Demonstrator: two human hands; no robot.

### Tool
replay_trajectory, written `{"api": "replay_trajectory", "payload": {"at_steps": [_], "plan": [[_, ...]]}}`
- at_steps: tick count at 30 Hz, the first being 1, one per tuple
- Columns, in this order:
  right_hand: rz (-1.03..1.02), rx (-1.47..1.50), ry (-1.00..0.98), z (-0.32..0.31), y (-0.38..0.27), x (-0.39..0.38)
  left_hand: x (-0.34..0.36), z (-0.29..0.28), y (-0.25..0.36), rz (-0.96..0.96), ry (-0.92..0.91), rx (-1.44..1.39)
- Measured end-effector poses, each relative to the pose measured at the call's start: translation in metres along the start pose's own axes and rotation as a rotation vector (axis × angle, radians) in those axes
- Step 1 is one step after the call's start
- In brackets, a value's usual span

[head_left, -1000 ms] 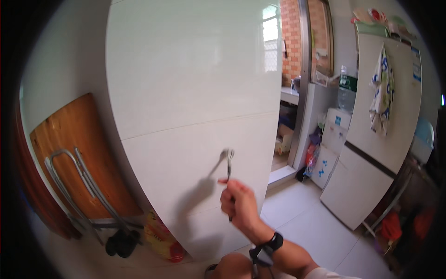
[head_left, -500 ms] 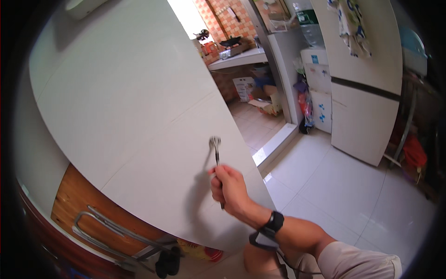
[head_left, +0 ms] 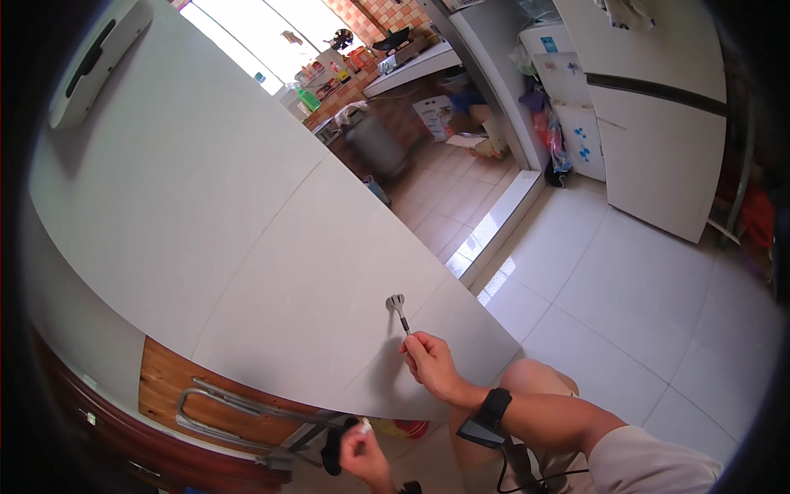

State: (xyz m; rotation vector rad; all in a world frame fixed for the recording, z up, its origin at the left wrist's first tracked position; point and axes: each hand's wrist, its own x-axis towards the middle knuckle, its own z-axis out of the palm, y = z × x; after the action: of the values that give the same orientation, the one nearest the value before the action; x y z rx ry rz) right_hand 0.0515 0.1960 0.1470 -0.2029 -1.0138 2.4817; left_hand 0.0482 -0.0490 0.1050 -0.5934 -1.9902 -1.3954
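Below centre, your right hand (head_left: 429,366) holds a silver, fork-headed metal tool (head_left: 399,309); a slack grip could scrape the smooth white wall (head_left: 271,272) (can't tell your left hand (head_left: 366,457)'s grip).

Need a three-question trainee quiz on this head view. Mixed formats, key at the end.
1. Which hand grips the metal-headed hand tool?
2. True or false: in the picture, the refrigerator stands to the right of the water dispenser.
3. Multiple choice: the top of the folding table is (a) white, (b) wood-brown, (c) green.

Key: 1. The right hand. 2. True. 3. (b).
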Motion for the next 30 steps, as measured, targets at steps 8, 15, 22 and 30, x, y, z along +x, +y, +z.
{"api": "replay_trajectory", "payload": {"at_steps": [8,15,22,30], "plan": [[0.026,0.065,0.014,0.0,-0.001,-0.004,0.19,0.087,0.161,0.626,-0.145,0.193],[0.043,0.107,0.046,-0.003,-0.009,-0.001,0.262,0.166,0.224,1.066,-0.144,0.238],[0.057,0.127,0.058,-0.001,-0.01,0.001,0.245,0.186,0.181,1.209,-0.27,0.314],[0.056,0.13,0.046,0.0,-0.012,-0.003,0.187,0.134,0.116,1.139,-0.469,0.359]]}}
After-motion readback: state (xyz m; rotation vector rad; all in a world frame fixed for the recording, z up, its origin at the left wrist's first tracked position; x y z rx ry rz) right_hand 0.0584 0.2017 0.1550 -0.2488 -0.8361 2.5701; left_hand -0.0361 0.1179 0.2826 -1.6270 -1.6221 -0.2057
